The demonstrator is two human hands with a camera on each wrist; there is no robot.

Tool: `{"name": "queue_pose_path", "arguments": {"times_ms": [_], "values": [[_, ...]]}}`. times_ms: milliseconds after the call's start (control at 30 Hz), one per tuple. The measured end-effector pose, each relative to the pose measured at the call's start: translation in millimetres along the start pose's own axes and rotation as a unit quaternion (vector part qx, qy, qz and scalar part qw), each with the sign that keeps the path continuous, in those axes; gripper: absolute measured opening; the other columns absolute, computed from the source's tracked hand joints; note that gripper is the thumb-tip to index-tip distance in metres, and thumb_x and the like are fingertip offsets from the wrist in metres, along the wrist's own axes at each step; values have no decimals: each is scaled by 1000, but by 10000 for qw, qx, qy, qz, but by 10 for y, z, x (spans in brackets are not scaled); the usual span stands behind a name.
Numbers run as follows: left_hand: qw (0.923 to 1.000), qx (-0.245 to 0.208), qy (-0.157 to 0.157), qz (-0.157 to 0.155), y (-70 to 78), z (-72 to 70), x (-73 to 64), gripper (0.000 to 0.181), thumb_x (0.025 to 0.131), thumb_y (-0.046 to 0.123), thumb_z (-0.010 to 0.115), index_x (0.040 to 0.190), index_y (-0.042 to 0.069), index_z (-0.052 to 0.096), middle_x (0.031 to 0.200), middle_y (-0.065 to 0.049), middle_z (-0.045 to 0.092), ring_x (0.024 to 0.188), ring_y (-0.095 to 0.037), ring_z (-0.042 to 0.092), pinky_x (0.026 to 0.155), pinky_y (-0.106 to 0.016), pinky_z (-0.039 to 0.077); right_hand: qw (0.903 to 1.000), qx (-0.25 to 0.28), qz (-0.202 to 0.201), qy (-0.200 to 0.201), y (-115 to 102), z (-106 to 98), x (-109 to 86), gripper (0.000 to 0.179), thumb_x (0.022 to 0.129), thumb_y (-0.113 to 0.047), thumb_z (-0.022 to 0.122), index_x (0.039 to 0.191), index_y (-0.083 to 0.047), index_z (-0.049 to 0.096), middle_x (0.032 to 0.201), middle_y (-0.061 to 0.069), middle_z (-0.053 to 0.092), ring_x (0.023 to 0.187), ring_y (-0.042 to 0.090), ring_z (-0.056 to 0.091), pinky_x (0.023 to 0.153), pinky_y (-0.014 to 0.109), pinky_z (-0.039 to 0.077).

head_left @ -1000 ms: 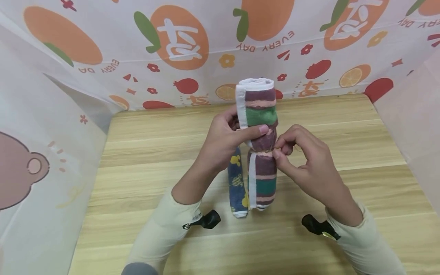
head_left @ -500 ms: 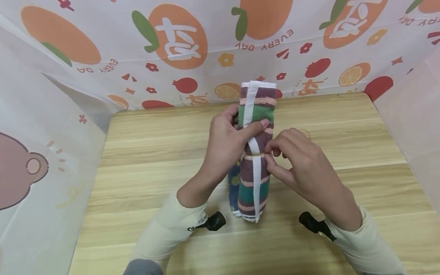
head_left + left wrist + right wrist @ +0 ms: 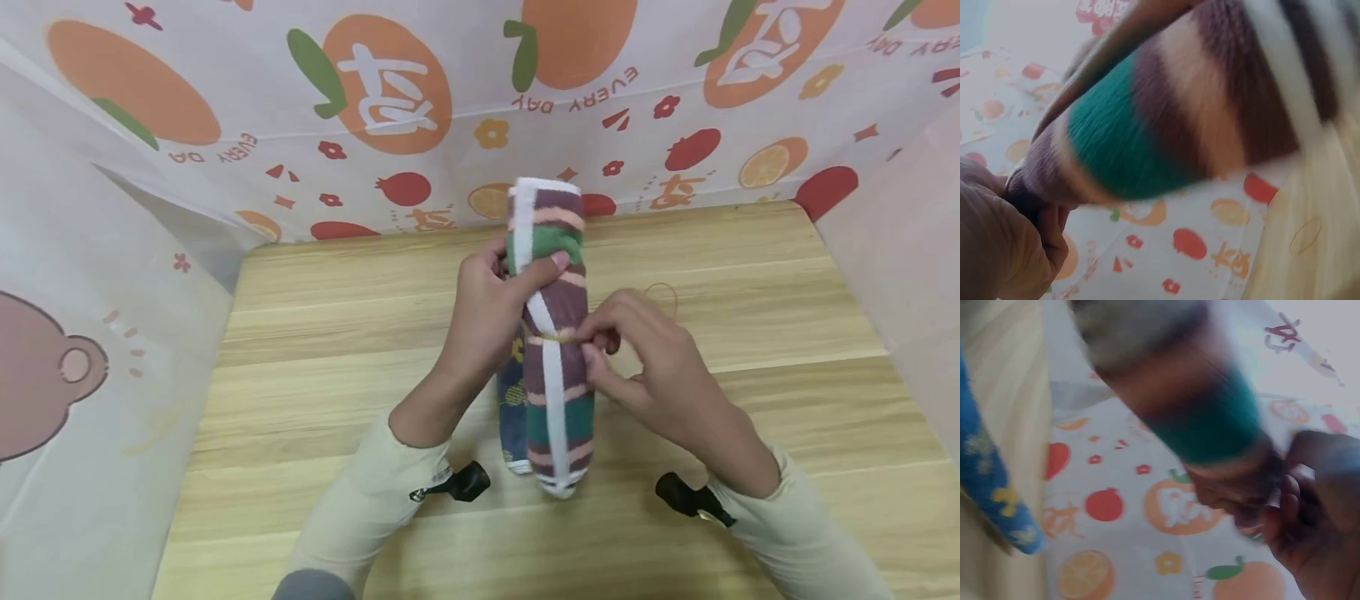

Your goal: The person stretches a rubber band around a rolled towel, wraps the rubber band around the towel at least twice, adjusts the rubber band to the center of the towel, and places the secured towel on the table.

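A rolled towel point(image 3: 561, 375), striped purple, pink and green with a white edge, stands out above the table in the head view. My left hand point(image 3: 487, 304) grips its upper half, thumb laid across the front. A thin yellowish rubber band point(image 3: 553, 337) cinches the roll at its middle. There my right hand point(image 3: 648, 350) pinches the band at the towel's right side, thumb against forefinger. Both wrist views show the towel point(image 3: 1129, 137) blurred and slanting. Partly hidden behind it, a blue towel point(image 3: 513, 417) with yellow figures lies on the table.
Behind my right hand, a loose rubber band point(image 3: 662, 284) lies on the wooden table point(image 3: 337, 375). A white sheet point(image 3: 450, 167) printed with fruit hangs at the table's back edge, and pale sheets border both sides.
The striped towel has turned in my hands, so its white edge now runs down the front across the band. Its lower end has swung slightly. The loose band shows more fully.
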State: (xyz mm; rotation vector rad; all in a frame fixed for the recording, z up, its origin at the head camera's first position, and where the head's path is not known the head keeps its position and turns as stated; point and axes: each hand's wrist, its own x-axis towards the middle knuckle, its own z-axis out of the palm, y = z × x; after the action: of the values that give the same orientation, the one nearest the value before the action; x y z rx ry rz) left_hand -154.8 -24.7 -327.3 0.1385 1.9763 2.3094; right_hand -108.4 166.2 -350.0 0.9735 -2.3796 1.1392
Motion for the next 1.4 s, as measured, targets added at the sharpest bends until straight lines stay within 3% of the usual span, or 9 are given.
{"name": "queue_pose_path", "arguments": {"times_ms": [100,233,300,567,700,933,1067,1233,1400], "values": [[9995,-292,145,11,-14,-27,32,37,96,19,69,128,3,59,109,-13,69,87,-19,73,78,-31,62,9819,1173,1482,-102,35,34,-75,38,93,-5,68,127,-1,52,115,6,59,99,11,55,83,17,50],[9993,-359,109,-55,-46,-42,76,36,99,24,66,128,3,57,106,-13,69,85,-17,72,77,-30,61,9163,2642,2897,-814,115,113,-160,53,99,-18,67,144,-4,42,132,14,58,111,18,62,87,27,58],[9996,-264,102,-85,-69,-44,109,36,100,28,65,126,4,59,103,-11,69,84,-17,72,76,-29,60,8919,3013,3192,-1091,158,154,-193,53,100,-22,65,145,-6,43,133,17,59,111,21,66,86,31,60],[9986,-273,85,-434,-157,-74,244,38,102,33,62,125,3,60,100,-6,70,84,-14,71,76,-25,58,8394,3839,3689,-1091,290,179,-261,51,103,-17,60,148,-2,44,130,14,59,107,18,68,88,31,59],[9980,-393,140,-481,-164,-74,314,39,103,35,60,121,1,65,94,-5,72,80,-12,72,71,-24,57,8307,3890,3837,-1071,318,156,-279,52,101,-16,62,147,-1,43,131,14,58,109,18,67,89,30,59],[9962,-507,250,-666,-237,-13,393,40,104,39,59,121,3,65,93,-3,70,79,-11,70,69,-24,56,8364,3642,3940,-1119,362,134,-311,55,98,-15,67,145,1,43,133,18,56,110,18,64,90,27,57],[9942,-434,-173,-964,-348,-1,386,41,107,37,54,128,3,60,102,-7,71,85,-12,70,75,-25,56,8364,3523,4059,-1078,405,153,-325,54,98,-17,67,144,0,45,131,17,57,107,20,64,88,28,57],[9826,70,-824,-1662,-551,-6,339,39,107,27,53,133,-2,58,116,-14,70,98,-16,67,89,-31,57,8287,3424,4317,-978,524,204,-371,55,100,-22,64,144,1,42,135,21,55,107,18,65,88,28,58],[9721,620,-1065,-1995,-757,4,268,44,102,15,58,140,-4,49,124,-19,69,108,-23,68,105,-43,52,8212,3197,4621,-990,701,281,-438,59,100,-27,65,144,4,41,139,24,56,107,14,65,90,25,55]]}}
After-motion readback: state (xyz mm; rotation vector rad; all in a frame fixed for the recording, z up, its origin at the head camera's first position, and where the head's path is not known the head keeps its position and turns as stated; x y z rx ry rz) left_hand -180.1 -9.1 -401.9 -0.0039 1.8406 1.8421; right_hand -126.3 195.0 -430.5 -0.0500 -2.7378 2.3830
